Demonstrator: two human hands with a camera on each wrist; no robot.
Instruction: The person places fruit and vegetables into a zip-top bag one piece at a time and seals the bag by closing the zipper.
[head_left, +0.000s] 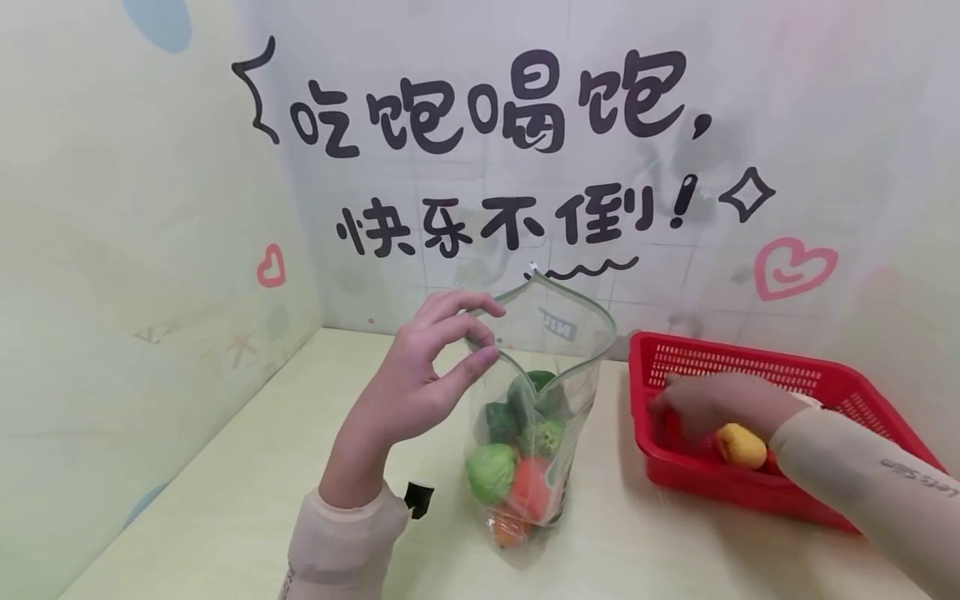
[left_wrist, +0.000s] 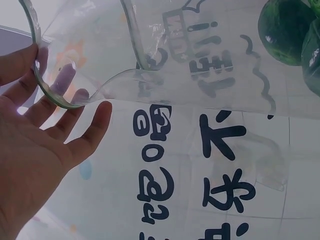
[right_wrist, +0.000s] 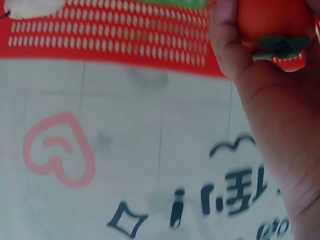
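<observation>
A clear zip bag (head_left: 581,392) stands upright with its mouth spread wide. My left hand (head_left: 416,379) pinches the left side of its rim; in the left wrist view the fingers (left_wrist: 92,135) show around the green-edged lip. Inside the bag lie a light green round vegetable (head_left: 491,472), an orange-red piece (head_left: 531,490) and dark green pieces (head_left: 501,421). My right hand (head_left: 705,404) reaches down into a red basket (head_left: 750,492). There it grips an orange-red fruit (right_wrist: 275,20) with a dark green leafy cap, seen in the right wrist view.
Next to the right forearm, a yellow fruit or vegetable (head_left: 741,446) lies in the basket. Something white (right_wrist: 35,7) and something green (right_wrist: 182,2) show there too. A printed wall (head_left: 465,183) rises behind the table (head_left: 247,500). A small black piece (head_left: 419,500) is by the left sleeve.
</observation>
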